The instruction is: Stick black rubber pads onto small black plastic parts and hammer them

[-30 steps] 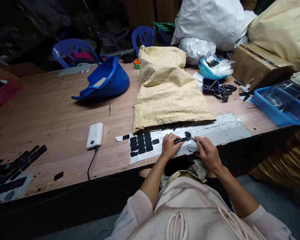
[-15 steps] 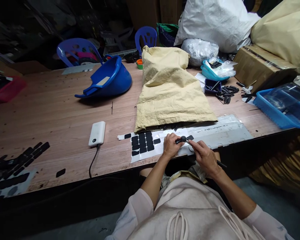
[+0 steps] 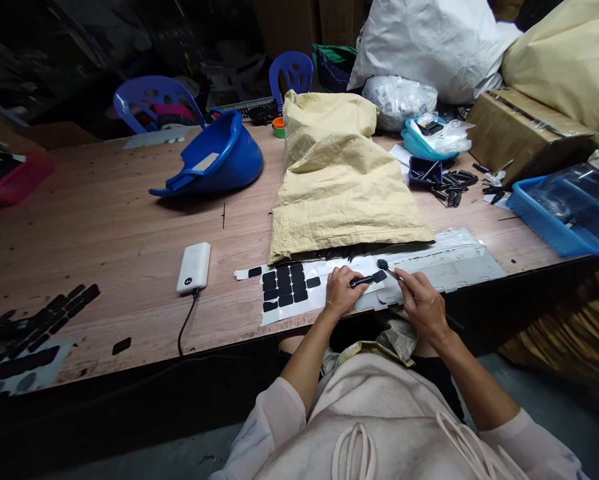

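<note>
My left hand [image 3: 342, 290] is closed on a slim black piece [image 3: 362, 281] at the table's front edge. Just past its tip lies a black rounded patch [image 3: 380, 276]. My right hand [image 3: 423, 305] pinches a thin metal-shafted tool [image 3: 393, 273], on whose far end sits a round black disc [image 3: 382, 265], a little above the patch. The tool's handle is mostly hidden by my palm. Left of my left hand, a white backing sheet [image 3: 279, 316] bears rows of black rounded patches [image 3: 284, 283].
A yellow sack [image 3: 344, 180] lies right behind my hands. A white power bank [image 3: 194, 267] with a cable and a blue scoop-shaped basin [image 3: 229, 157] stand to the left. Loose black parts [image 3: 452, 190] and a blue basket [image 3: 554, 220] are on the right.
My right hand has moved right and slightly forward, carrying the tool and its disc away from the black piece. My left hand has stayed put.
</note>
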The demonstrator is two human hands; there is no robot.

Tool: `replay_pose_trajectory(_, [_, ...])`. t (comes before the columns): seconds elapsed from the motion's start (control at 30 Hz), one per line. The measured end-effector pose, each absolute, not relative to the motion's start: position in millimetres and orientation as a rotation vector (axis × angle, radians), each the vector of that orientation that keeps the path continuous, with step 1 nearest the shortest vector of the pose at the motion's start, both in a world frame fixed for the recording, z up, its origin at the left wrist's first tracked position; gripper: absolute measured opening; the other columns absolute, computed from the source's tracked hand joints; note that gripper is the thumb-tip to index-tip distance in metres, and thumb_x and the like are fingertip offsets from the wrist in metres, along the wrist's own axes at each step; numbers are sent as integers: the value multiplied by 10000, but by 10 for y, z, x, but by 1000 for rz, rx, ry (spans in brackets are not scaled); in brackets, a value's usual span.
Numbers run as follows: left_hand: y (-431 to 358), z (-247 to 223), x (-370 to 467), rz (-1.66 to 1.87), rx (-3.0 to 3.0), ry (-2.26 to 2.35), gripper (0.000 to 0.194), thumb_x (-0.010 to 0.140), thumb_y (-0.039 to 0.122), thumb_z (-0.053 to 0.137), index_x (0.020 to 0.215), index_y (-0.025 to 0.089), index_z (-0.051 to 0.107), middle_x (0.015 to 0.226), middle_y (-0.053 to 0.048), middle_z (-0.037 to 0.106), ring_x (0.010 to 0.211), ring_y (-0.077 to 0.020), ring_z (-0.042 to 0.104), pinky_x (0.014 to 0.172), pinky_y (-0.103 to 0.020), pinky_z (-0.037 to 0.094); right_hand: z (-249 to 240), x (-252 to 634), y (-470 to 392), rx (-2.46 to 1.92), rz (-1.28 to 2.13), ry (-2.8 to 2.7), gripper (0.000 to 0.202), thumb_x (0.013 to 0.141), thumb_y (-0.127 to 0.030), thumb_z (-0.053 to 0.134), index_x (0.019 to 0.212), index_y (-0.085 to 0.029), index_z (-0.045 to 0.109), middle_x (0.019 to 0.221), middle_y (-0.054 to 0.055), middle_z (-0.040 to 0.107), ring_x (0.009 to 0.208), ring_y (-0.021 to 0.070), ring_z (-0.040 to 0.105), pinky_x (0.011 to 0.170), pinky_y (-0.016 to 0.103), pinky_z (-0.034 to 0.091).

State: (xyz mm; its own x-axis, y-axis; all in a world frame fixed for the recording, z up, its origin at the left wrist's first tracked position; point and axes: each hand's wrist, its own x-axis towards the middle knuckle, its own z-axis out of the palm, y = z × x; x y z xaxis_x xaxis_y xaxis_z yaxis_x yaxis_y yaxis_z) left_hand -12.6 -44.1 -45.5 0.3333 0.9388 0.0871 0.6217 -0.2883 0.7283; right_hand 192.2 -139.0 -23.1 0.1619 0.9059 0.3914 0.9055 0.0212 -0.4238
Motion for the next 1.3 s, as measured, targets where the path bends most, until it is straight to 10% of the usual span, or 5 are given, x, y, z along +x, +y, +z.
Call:
replay_pose_trajectory(0.97, [-895,-321,-289,789,2114,1095,265,1048,366,550,1084,212,762,957,-73,716,947,-212,646,876,-345,516,-550,2502,-892,-1960,-279,-1730,313,1006,-337,525,1153,-250,787,955,89,654,911,240,492,829,376,383])
replay_pose_trajectory(1.3, [-1516,-865,-401,-15,1986,1325,267,1020,338,555,1141,249,776,1074,-93,814,1036,-278,764,895,-375,581,-578,2512,-884,-1962,-268,-1727,307,981,-318,544,1154,-250,788,955,96,643,928,248,491,821,381,395])
